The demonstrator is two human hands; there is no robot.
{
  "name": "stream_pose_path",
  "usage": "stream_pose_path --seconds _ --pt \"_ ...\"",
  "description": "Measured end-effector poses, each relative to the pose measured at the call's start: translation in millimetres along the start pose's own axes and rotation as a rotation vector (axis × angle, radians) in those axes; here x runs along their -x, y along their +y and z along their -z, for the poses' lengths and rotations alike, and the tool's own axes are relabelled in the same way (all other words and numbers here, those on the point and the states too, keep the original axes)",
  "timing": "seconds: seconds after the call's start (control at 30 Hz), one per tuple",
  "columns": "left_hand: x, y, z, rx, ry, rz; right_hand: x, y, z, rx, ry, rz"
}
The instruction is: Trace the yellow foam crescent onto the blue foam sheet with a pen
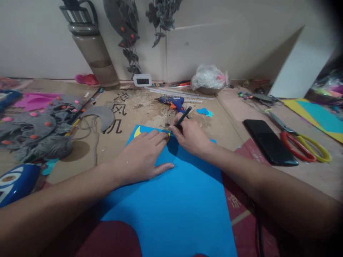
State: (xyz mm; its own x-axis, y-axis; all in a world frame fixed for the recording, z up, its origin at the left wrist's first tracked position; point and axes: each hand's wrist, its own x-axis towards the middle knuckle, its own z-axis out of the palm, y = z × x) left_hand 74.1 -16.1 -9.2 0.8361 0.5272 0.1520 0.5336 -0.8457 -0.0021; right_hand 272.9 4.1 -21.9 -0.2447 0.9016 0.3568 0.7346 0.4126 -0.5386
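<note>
A large sheet of blue paper (184, 200) lies before me, with a curved piece cut out of its near left part. My left hand (144, 155) rests flat near the sheet's far edge, fingers together and thumb stretched out. Beneath those fingers is a yellow paper crescent (137, 131); both its tips show and the middle is covered. My right hand (191, 135) grips a dark pencil (184, 116), its lower end close to the crescent's right tip. Whether the point touches the paper is hard to make out.
Beyond the sheet lie a blue glue gun (174, 101) and small blue paper shapes (205, 112). To the right are a black phone (269, 142) and scissors (300, 137). Grey felt pieces (29, 125) and a yarn ball (57, 145) occupy the left; a bottle (95, 53) stands behind.
</note>
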Motion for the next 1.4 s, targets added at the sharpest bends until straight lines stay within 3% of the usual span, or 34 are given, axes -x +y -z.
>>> stream_pose_path --seconds 1.4 --pt "3.4 -5.6 7.5 0.026 -0.037 -0.030 4.4 -8.3 3.7 0.079 -0.068 0.017"
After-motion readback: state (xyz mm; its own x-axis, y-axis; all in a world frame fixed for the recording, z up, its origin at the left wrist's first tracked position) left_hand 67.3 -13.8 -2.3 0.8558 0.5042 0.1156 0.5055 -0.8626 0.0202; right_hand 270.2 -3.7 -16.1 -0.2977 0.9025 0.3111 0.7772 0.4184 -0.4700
